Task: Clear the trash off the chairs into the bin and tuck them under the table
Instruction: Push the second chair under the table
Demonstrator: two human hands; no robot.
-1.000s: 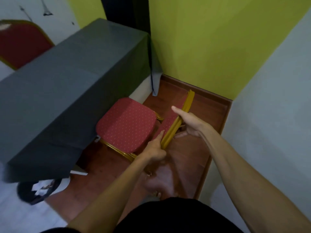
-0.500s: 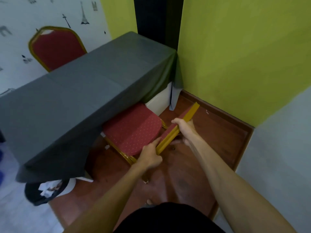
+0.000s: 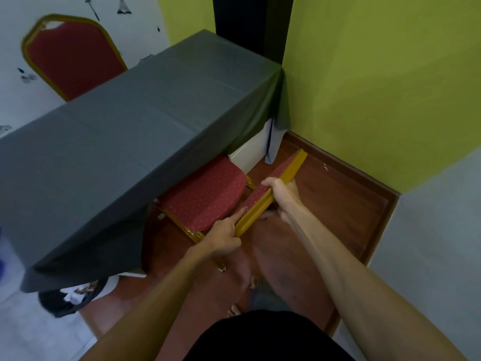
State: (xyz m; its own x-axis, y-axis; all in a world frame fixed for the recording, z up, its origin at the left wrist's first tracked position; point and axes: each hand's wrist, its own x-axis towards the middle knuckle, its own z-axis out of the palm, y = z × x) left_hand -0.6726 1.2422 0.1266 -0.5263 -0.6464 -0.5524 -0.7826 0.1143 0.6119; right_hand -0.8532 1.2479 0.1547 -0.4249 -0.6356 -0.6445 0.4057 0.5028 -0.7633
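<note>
Both hands grip the top rail of the near chair's backrest (image 3: 270, 196), a gold-framed bar with red padding seen almost edge-on from above. The left hand (image 3: 223, 237) holds the rail's nearer, lower-left end, its index finger stretched along the padded face and the other fingers curled against the frame. The right hand (image 3: 282, 195) wraps the rail near its middle, thumb over the padded side and fingers folded round the far side, closed tight on the bar. The rail's long axis runs diagonally, from lower left near the person to upper right toward the green wall (image 3: 377, 87).

The chair's red dotted seat (image 3: 205, 196) lies just left of the hands, its front part already beneath the overhanging grey tablecloth (image 3: 125, 142), its rounded rear part in the open. The seat faces in under the table, the backrest on the person's side. A second red chair (image 3: 70, 58) stands behind the table's far side. Under the table's near corner sits a dark bin (image 3: 65, 299) with what looks like white paper inside, though it is blurred.
</note>
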